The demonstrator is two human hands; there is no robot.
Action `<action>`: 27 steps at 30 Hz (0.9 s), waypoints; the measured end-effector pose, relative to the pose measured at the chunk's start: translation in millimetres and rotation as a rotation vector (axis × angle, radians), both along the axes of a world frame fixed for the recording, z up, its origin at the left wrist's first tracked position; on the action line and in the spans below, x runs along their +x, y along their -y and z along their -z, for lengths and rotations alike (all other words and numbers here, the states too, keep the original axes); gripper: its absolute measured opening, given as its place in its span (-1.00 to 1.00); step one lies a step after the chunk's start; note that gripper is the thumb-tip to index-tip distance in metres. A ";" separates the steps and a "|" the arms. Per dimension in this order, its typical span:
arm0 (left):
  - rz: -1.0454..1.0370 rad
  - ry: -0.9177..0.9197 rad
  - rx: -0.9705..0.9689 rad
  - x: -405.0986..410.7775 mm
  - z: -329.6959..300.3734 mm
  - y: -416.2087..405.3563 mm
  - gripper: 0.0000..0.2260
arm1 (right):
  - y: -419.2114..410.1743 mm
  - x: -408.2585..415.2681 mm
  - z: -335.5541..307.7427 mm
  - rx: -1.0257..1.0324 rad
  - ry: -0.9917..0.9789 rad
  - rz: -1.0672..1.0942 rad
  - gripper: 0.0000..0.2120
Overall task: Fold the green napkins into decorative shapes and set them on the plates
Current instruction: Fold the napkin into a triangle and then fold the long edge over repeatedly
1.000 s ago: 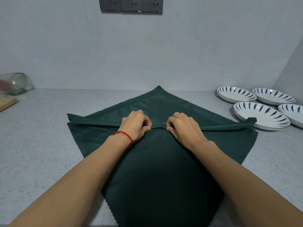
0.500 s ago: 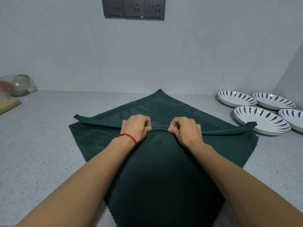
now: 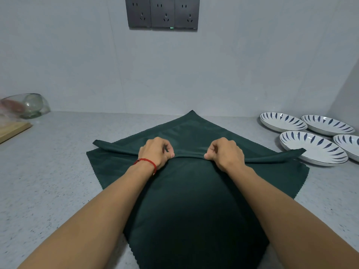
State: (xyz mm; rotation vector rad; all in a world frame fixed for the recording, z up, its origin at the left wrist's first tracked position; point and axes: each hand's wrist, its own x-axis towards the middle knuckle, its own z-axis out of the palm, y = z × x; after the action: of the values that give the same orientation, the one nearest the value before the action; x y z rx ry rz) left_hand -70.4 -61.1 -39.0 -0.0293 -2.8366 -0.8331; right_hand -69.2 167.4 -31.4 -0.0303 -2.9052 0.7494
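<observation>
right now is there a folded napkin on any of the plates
No, all four plates hold no folded napkin; the one green napkin lies on the counter, pinched along a pleat by the left hand and the right hand.

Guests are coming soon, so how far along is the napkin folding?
Early. Done: nothing; all four plates hold no folded napkin. In hand: left hand and right hand pinch a pleat across the green napkin. Left: finish shaping it and plate it.
</observation>
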 end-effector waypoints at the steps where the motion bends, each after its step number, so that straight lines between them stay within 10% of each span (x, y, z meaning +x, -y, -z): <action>1: -0.003 -0.004 -0.013 0.9 -0.5 0.5 -0.94 | -0.5 4.7 2.3 0.034 -0.055 -0.026 -0.86; 12: -0.040 0.080 0.148 0.5 6.0 58.9 -0.57 | -82.9 19.2 26.1 0.078 -0.263 -0.129 -0.94; 27: 0.038 -0.138 -0.075 14.3 6.2 67.3 -0.92 | -83.8 19.9 28.0 0.309 -0.330 -0.207 -0.83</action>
State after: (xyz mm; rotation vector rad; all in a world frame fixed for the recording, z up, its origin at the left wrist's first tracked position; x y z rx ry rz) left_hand -56.1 -128.3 -45.2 -0.1465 -2.7435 -0.7023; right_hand -49.3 251.2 -59.4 0.3930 -2.6908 0.2867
